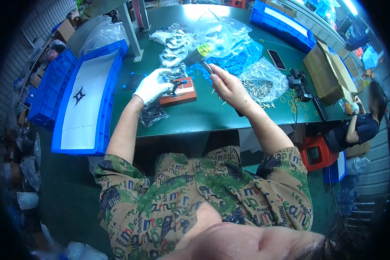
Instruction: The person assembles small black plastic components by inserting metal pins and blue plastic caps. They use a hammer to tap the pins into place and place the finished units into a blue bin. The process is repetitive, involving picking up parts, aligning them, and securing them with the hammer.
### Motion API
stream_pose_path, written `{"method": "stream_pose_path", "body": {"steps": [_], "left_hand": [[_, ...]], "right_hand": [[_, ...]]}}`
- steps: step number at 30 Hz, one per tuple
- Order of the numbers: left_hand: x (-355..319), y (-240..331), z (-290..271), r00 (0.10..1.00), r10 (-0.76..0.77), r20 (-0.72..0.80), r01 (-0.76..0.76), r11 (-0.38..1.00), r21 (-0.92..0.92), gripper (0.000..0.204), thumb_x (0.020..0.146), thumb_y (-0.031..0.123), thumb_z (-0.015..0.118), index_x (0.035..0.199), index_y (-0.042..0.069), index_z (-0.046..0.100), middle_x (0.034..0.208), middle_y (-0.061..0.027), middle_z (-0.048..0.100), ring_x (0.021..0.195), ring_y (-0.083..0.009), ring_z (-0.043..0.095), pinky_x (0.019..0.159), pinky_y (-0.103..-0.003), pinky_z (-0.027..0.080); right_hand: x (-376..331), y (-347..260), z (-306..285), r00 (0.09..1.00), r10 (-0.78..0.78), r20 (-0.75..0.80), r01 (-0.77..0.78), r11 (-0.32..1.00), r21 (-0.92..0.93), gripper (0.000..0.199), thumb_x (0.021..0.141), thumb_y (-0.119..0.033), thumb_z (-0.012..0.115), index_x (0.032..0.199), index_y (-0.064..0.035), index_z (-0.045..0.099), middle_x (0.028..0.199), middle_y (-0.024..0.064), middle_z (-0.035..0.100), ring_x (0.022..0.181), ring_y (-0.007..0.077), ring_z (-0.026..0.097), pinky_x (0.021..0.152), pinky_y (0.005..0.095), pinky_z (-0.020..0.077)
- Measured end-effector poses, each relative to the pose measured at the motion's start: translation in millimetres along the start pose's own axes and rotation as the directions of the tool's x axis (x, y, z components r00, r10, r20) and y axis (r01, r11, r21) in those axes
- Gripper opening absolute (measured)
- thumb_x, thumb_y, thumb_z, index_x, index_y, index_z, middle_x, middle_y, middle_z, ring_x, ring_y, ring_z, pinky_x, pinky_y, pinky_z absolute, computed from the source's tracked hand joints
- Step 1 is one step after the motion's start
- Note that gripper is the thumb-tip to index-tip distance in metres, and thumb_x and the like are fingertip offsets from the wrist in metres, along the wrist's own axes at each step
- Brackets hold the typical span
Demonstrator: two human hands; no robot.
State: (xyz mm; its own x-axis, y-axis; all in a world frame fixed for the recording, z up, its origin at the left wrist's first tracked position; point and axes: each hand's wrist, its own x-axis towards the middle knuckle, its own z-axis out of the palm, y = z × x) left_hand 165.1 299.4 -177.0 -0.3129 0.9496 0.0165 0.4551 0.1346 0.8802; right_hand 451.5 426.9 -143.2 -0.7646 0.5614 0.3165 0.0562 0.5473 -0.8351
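My left hand (153, 88), in a white glove, has its fingers closed on a black X-shaped bracket (176, 88) with blue tips. That bracket rests over a reddish-brown block (177, 99) at the table's near side. In my bare right hand (230, 88) is a hammer (207, 67), its yellow-green-ended head raised above and to the right of the block. Small blue pieces (232, 60) lie heaped beyond my right hand. An open clear bag (262, 82) of small metal pins sits right of it. Packed black parts (152, 116) lie below my left hand.
At left stands a blue bin (102, 145) with a white lining and one black X-shaped bracket (78, 96). A metal post (131, 34) rises behind it. Rightward are a phone (276, 60), yellow rings, black devices (300, 82) and a cardboard box (324, 71). A co-worker (363, 123) is at far right.
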Motion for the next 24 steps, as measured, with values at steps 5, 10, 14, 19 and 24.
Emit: {"method": "stream_pose_path", "body": {"steps": [5,10,14,19,24], "left_hand": [[4,13,-29,0.954,0.250,0.164,-0.296,0.717,0.631,0.021,0.088,0.019,0.073,0.104,0.006,0.075,0.105,-0.0089,0.072,0.096,-0.0246,0.070,0.092,-0.038,0.055],[0,66,-13,0.963,0.013,0.267,-0.256,0.335,0.907,0.026,0.090,0.031,0.067,0.101,0.009,0.076,0.104,-0.0145,0.072,0.100,-0.0338,0.068,0.094,-0.043,0.052],[12,30,-6,0.983,0.177,0.048,-0.157,0.683,0.713,0.034,0.094,0.032,0.065,0.110,0.003,0.072,0.108,-0.0202,0.071,0.103,-0.0374,0.067,0.092,-0.043,0.051],[12,-16,20,0.951,0.263,-0.162,-0.151,0.854,0.498,0.039,0.095,0.036,0.066,0.112,0.001,0.069,0.101,-0.0256,0.071,0.096,-0.0422,0.068,0.085,-0.047,0.053],[6,-27,27,0.962,0.240,-0.133,-0.167,0.897,0.410,0.035,0.093,0.035,0.069,0.105,0.002,0.069,0.091,-0.0240,0.067,0.089,-0.0422,0.066,0.079,-0.050,0.051]], "right_hand": [[-22,20,-3,1.000,-0.012,-0.016,0.010,0.992,-0.126,0.043,0.106,-0.026,0.056,0.142,-0.0028,0.054,0.091,0.0155,0.068,0.081,0.0269,0.068,0.075,0.0382,0.0528],[-34,40,4,0.999,0.015,-0.039,-0.018,0.995,-0.095,0.042,0.108,-0.022,0.054,0.144,-0.0028,0.052,0.079,0.0047,0.059,0.069,0.0137,0.057,0.064,0.0304,0.0480],[-34,33,6,0.997,0.061,-0.036,-0.061,0.998,0.013,0.042,0.108,-0.021,0.053,0.147,-0.0032,0.051,0.073,-0.0016,0.053,0.060,0.0058,0.049,0.056,0.0247,0.0429],[-28,25,9,0.995,0.104,0.009,-0.104,0.994,0.026,0.044,0.107,-0.025,0.056,0.146,-0.0053,0.052,0.078,0.0054,0.061,0.070,0.0144,0.060,0.067,0.0328,0.0502],[-17,24,14,0.995,0.094,0.045,-0.094,0.996,0.000,0.045,0.107,-0.027,0.056,0.146,-0.0053,0.051,0.079,0.0070,0.061,0.072,0.0167,0.061,0.069,0.0336,0.0508]]}}
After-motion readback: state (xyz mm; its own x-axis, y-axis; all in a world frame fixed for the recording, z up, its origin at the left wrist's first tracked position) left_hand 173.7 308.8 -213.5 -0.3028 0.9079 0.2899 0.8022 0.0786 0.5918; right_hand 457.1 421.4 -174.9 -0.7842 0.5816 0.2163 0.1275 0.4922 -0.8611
